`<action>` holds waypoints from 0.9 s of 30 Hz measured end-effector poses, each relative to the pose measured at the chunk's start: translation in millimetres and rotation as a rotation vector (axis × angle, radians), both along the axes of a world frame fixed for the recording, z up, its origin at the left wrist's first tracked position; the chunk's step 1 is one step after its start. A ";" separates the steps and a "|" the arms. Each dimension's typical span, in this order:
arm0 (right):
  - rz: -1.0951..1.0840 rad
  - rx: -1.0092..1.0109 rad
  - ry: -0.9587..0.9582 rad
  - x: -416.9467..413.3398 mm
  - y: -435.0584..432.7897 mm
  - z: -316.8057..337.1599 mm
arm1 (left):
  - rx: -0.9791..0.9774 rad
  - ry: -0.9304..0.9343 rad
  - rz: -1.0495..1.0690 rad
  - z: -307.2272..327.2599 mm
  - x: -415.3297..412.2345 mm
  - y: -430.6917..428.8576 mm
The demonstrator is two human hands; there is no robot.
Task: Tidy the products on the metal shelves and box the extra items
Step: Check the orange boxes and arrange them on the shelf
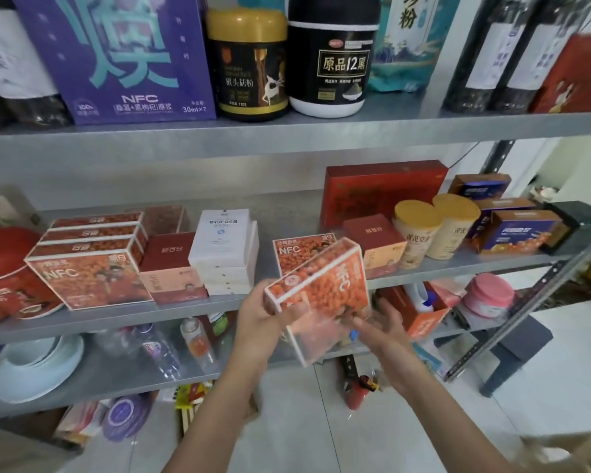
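Note:
I hold an orange NFC box (321, 285) tilted in front of the middle metal shelf (219, 307). My left hand (263, 315) grips its lower left end. My right hand (386, 329) touches its blurred lower right part. Another orange NFC box (296, 249) stands upright on the shelf just behind it. A stack of like orange NFC boxes (89, 257) sits on the shelf's left part.
White boxes (224, 250) and dark red boxes (171, 264) stand mid-shelf; yellow-lidded canisters (434, 227), a large red box (382, 189) and blue-orange boxes (519, 230) at right. Jars and a purple box (116, 56) fill the top shelf. Bottles and bowls (38, 363) lie below.

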State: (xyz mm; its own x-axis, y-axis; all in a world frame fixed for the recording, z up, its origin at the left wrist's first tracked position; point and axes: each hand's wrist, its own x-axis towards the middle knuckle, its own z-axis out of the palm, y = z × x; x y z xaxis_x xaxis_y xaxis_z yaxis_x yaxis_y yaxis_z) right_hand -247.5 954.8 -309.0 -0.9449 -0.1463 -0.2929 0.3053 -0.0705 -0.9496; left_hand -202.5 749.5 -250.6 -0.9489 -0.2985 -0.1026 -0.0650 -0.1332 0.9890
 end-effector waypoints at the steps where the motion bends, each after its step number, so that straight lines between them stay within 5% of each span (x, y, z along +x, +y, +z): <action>1: -0.054 0.058 0.053 -4.6 7.2 7.1 | -0.116 0.027 -0.049 1.3 -0.3 -2.3; 6: 0.239 0.237 0.399 -23.1 30.6 46.7 | -0.463 0.143 -0.308 15.8 -3.3 0.5; 10: 0.171 0.280 0.472 -22.5 36.9 58.6 | -0.499 0.147 -0.390 25.4 -9.0 5.5; 15: 0.101 0.375 0.630 -15.7 37.5 66.1 | -1.109 0.338 -0.328 26.8 -19.0 21.6; 18: 0.168 0.487 0.722 -12.3 33.7 73.8 | -1.216 0.458 -0.340 22.2 -23.8 40.0; 21: 0.209 0.457 0.745 -12.1 32.5 81.1 | -1.014 0.359 -0.239 21.0 -24.5 45.8; 27: 0.073 0.308 0.559 -14.9 67.3 70.9 | -0.107 0.158 -0.174 14.4 -19.2 31.5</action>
